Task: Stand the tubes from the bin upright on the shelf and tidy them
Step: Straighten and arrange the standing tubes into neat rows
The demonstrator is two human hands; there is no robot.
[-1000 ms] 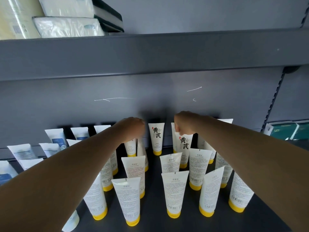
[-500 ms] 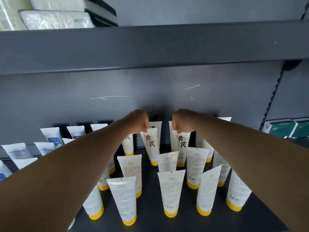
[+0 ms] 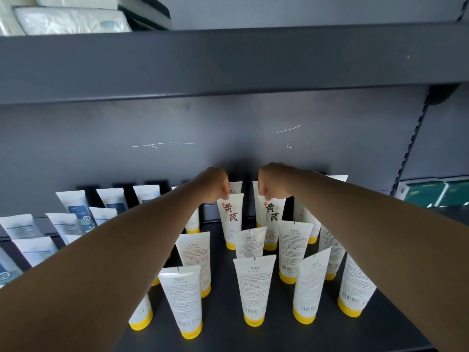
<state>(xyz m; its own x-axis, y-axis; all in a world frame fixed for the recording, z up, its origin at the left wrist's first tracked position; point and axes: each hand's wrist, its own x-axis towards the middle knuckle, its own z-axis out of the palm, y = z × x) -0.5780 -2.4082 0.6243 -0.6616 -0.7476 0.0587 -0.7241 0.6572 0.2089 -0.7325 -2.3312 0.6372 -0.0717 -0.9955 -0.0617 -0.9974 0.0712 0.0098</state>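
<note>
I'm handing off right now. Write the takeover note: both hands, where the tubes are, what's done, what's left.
Left hand: pinches the top of the left front-facing tube, near the back of the shelf.
Right hand: pinches the top of the right front-facing tube beside it.
Done: the yellow-capped tubes in view stand cap-down on the shelf.
Left: most show their back labels and the rows are uneven, so straightening remains. The bin is not in view; I cannot tell whether any tubes are left in it.
</note>
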